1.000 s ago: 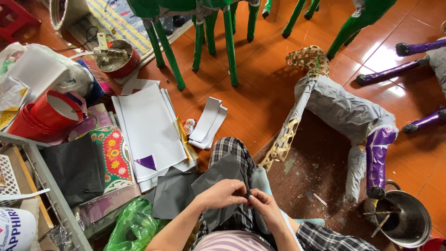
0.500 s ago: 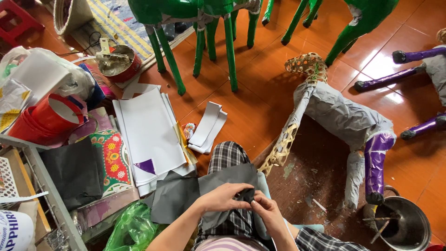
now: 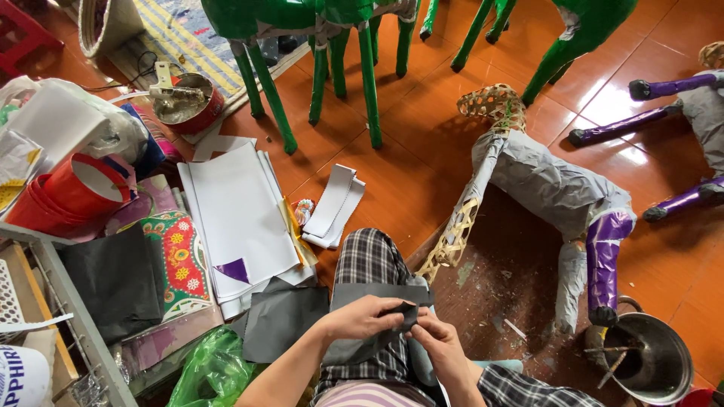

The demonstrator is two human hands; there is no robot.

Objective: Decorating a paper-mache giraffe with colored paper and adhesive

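Note:
Low in the view, over my lap in checked trousers, my left hand [image 3: 360, 319] and my right hand [image 3: 440, 348] meet on a sheet of dark grey paper [image 3: 377, 295]. Both pinch a small folded corner of it between thumb and fingers. The sheet drapes over my knee and hangs down under my left hand. Another dark grey sheet [image 3: 283, 320] lies on the floor just left of my leg.
A stack of white sheets [image 3: 240, 218] with a purple corner lies left on the orange tiles, folded white strips [image 3: 335, 205] beside it. A woven animal frame partly covered in grey and purple paper [image 3: 543, 188] lies right. Green animal legs [image 3: 324, 75] stand ahead. A metal pot [image 3: 650, 360] sits lower right; red buckets [image 3: 72, 192] far left.
The view has shifted slightly. My hands stay together on the grey paper, and my fingers have worked along its folded corner.

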